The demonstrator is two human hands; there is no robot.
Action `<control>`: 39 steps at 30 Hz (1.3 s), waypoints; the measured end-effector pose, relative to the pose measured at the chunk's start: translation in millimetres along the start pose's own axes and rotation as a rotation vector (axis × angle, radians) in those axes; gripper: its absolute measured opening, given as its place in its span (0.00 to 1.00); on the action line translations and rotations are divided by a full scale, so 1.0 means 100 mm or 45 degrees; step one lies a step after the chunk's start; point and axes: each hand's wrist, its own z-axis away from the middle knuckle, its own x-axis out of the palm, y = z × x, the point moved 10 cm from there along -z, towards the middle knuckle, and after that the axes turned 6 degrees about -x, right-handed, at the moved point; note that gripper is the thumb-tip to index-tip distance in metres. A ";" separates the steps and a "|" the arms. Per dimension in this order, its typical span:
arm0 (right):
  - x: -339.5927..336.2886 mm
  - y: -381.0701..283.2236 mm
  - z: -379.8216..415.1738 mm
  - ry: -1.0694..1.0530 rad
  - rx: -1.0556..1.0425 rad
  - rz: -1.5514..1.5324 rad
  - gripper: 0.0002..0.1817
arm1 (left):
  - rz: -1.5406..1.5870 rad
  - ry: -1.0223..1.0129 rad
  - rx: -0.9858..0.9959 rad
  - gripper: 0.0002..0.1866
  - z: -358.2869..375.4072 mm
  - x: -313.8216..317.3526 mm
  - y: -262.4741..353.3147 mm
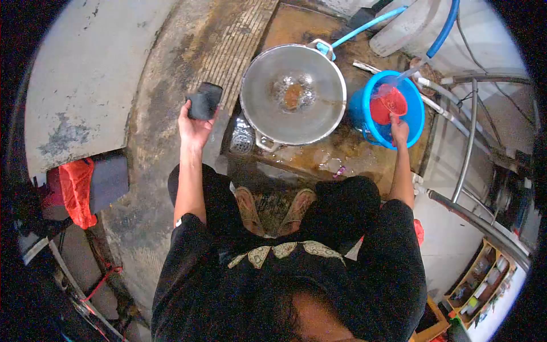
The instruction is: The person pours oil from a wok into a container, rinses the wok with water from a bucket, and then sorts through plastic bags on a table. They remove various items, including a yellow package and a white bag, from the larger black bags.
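In my left hand [195, 130] is a dark grey pad [205, 101], held up to the left of a large metal wok [262, 108]. The wok sits on the wet floor, with a little brownish water and foam at its bottom. My right hand [400, 131] grips a red plastic dipper [388, 107] inside the blue bucket [419, 122]. Whether the dipper has a handle is hidden by my fingers. Water runs from the blue hose [444, 31] into the bucket and dipper.
A light-blue-handled brush [367, 27] rests with its head by the wok's far handle. Metal pipes [470, 137] run along the wall at right. A drain cover [242, 139] is left of the wok. A red plastic bag [78, 191] hangs at far left.
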 end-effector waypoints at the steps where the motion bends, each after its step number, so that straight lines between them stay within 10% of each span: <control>1: -0.16 -0.08 0.10 0.045 -0.010 -0.034 0.26 | 0.010 -0.020 0.009 0.18 -0.01 0.06 0.00; 12: -1.13 -1.16 0.75 -0.134 -0.113 -0.264 0.20 | 0.115 -0.049 0.014 0.18 -0.17 0.16 0.08; 39: -0.94 -1.94 1.15 0.079 -0.439 0.440 0.19 | 0.231 -0.097 0.070 0.18 -0.11 0.12 0.28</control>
